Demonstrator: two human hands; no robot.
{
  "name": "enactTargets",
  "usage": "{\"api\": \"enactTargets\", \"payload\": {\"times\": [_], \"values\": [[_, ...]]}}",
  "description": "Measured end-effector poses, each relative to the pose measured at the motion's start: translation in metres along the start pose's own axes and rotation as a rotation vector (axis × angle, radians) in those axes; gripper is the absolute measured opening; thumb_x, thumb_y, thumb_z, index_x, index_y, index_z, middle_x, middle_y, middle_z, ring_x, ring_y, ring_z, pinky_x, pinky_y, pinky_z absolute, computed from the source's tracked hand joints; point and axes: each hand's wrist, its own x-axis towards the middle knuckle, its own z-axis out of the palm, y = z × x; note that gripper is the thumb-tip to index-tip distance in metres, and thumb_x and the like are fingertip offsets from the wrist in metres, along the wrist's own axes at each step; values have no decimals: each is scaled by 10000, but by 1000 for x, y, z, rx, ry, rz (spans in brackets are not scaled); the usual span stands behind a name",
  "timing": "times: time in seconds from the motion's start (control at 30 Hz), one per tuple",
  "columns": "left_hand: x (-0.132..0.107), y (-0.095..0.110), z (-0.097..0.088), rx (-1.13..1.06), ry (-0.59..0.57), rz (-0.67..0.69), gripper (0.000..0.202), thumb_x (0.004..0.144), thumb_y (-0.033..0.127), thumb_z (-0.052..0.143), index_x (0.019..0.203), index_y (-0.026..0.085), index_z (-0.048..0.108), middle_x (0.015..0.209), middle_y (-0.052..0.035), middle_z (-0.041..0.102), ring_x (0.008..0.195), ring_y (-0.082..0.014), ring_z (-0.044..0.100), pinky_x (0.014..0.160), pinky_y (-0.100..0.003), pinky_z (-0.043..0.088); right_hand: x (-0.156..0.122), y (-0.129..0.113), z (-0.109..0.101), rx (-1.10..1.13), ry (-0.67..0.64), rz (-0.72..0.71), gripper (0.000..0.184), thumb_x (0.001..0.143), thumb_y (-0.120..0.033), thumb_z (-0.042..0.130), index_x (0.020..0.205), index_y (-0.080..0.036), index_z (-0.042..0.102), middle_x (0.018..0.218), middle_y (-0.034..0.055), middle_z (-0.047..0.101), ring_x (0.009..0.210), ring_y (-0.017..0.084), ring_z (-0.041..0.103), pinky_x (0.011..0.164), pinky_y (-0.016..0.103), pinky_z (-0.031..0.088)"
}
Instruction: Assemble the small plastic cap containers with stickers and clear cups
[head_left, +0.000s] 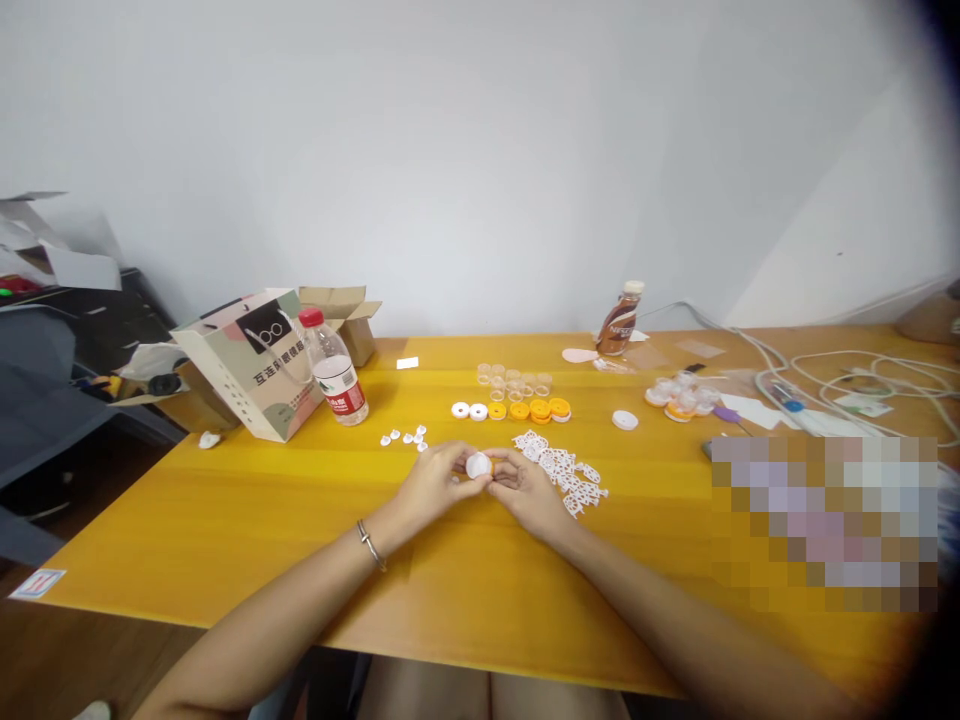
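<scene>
Between my fingertips, just above the table, is a small round white-and-orange plastic case [478, 466], its white face turned toward me. My left hand [439, 478] pinches it from the left, and my right hand [528, 490] grips its orange edge from the right. Beside my right hand spreads a pile of white lattice-like plastic pieces [559, 466]. Small white knob-like parts [409, 438] lie to the left of my left hand. Beyond my hands runs a row of white and orange discs [519, 410], with several clear cups [514, 382] behind it.
A water bottle [334, 372] and a paper bag [259, 375] stand at the left, a cardboard box [352, 320] behind them. To the right are a white disc [625, 420], a cluster of clear-topped pieces [682, 396], a brown drink bottle [621, 320] and loose cables [847, 362].
</scene>
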Motion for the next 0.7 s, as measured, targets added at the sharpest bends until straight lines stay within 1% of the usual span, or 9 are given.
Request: {"api": "enactTargets", "payload": {"times": [0.13, 0.2, 0.27, 0.33, 0.37, 0.43, 0.53, 0.63, 0.7], "values": [[-1, -1, 3, -29, 6, -32, 205, 719, 274, 563, 893, 165, 571, 817, -25, 626, 729, -131, 573, 666, -215, 451, 1, -3, -3, -51, -32, 0, 309, 651, -204, 582, 950, -206, 505, 757, -3, 642, 741, 144, 614, 763, 314, 461], [-1, -1, 5, 8, 6, -33, 203, 710, 262, 563, 891, 171, 574, 820, -22, 622, 731, -134, 567, 658, -216, 447, 4, -9, -10, -156, -109, -19, 293, 658, -211, 575, 946, -206, 524, 762, 5, 643, 730, 148, 615, 738, 307, 468], [-2, 2, 5, 72, -19, -17, 184, 696, 253, 566, 863, 176, 581, 798, -17, 615, 718, -138, 555, 650, -222, 440, 8, -19, -25, -342, -181, -37, 247, 655, -210, 577, 901, -197, 563, 755, 17, 641, 708, 151, 611, 714, 296, 472], [-4, 5, 6, 135, -68, 26, 171, 688, 240, 564, 847, 181, 587, 782, -13, 606, 709, -139, 543, 657, -232, 431, 13, -29, -44, -536, -74, -48, 199, 666, -223, 565, 862, -187, 579, 718, 22, 631, 644, 141, 597, 659, 277, 473], [-5, 7, 6, 160, -98, 56, 172, 687, 231, 560, 850, 183, 589, 779, -13, 601, 711, -141, 539, 666, -237, 428, 15, -34, -55, -628, -7, -43, 189, 685, -241, 552, 863, -184, 578, 709, 25, 627, 638, 140, 592, 634, 265, 467], [-7, 10, 7, 190, -153, 122, 192, 689, 212, 547, 874, 181, 590, 789, -20, 595, 732, -144, 535, 690, -245, 424, 19, -42, -73, -827, 95, -17, 142, 689, -270, 553, 794, -176, 574, 700, 31, 627, 622, 141, 579, 585, 246, 444], [-9, 11, 11, 203, -211, 205, 232, 692, 188, 534, 919, 174, 580, 832, -34, 585, 780, -151, 530, 724, -249, 424, 20, -49, -92, -1039, 79, 81, 130, 695, -296, 542, 681, -168, 554, 649, 34, 619, 590, 143, 559, 521, 226, 393], [-11, 11, 15, 214, -242, 253, 268, 704, 173, 519, 969, 180, 562, 878, -44, 571, 818, -159, 525, 749, -256, 424, 19, -51, -102, -1119, 40, 154, 171, 701, -331, 530, 653, -167, 542, 647, 36, 619, 580, 138, 552, 497, 216, 363], [-13, 11, 15, 223, -262, 282, 293, 722, 167, 502, 1011, 188, 543, 912, -49, 561, 851, -165, 521, 773, -268, 422, 18, -53, -111, -1154, 54, 190, 194, 704, -358, 521, 665, -168, 542, 667, 40, 622, 597, 142, 554, 501, 217, 357]]}}
